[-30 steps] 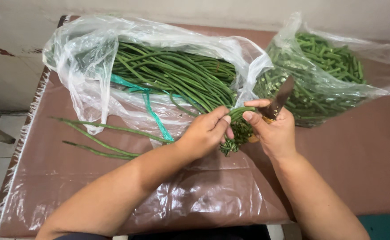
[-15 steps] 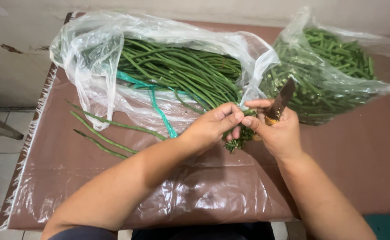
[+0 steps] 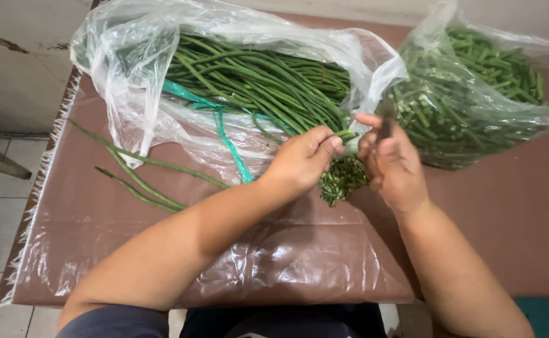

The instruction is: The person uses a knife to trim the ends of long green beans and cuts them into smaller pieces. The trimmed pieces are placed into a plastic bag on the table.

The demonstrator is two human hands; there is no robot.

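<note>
Left hand (image 3: 302,159) pinches long green bean pods (image 3: 268,87) at their ends, beside clear plastic bag (image 3: 130,69). Right hand (image 3: 390,163) closed, knife blurred. Pods light, limp, bendable; grip close to ends.

Two bare forearms, left hand (image 3: 302,159), right hand (image 3: 393,166); no rings or watch; grey-blue short sleeve on left arm

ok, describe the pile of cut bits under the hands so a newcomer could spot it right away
Start at the brown table with two clear plastic bags of green beans. Between the bags, just below the left hand and right hand, sits the small heap of trimmed bean ends. Unlike the long whole beans in the left bag, these are short chopped stubs lying loose on the plastic sheet.
</note>
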